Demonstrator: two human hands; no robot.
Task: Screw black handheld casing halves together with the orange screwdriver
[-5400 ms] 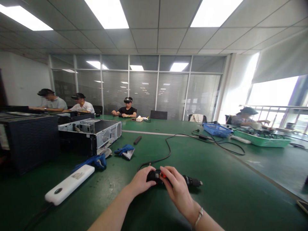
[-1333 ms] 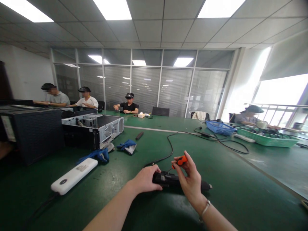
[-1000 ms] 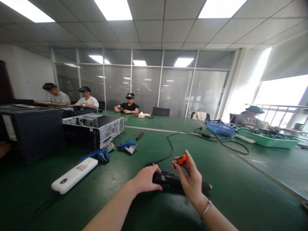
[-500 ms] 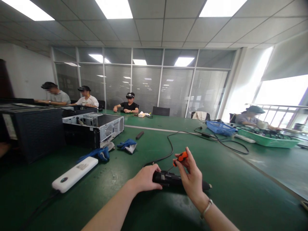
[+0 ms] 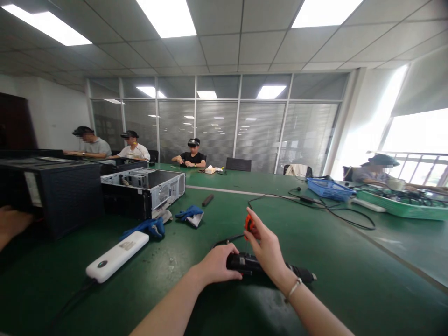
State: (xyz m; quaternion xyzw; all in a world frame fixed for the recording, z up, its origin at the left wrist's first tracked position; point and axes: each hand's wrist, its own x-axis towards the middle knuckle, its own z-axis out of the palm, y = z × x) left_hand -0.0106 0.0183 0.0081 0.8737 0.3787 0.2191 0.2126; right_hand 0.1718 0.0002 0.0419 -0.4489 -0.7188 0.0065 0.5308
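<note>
Head view, black tool: the long cylindrical black tool (image 5: 249,264) lies on its side on the green table (image 5: 336,252), in front of the wearer, a metal tip (image 5: 314,277) showing at its right end.
Left hand: the left hand (image 5: 220,262) is clasped around the tool's left end, thumb on the near side, fingers over the far side.
Right hand: the right hand (image 5: 269,247) pinches an orange-and-black screwdriver (image 5: 248,223) between thumb and fingers, handle nearly upright above the tool; whether its tip touches is too small to tell.
Wrist: a bracelet (image 5: 294,287) circles the right one, which hides part of the tool.
Cord: a black cord (image 5: 231,239) curves behind the left hand.
Left of the hands: a white power strip (image 5: 118,256), two blue gloves (image 5: 192,215), a dark bar (image 5: 207,200), a silver-and-black computer case (image 5: 167,192) and a black case (image 5: 79,198), with another person's hand (image 5: 14,225) beside it.
Far right: a blue basket (image 5: 331,191) stands near a green basket (image 5: 406,213) holding dark cables.
Around the table: four people sit, three along the far left and middle, one by the window.
</note>
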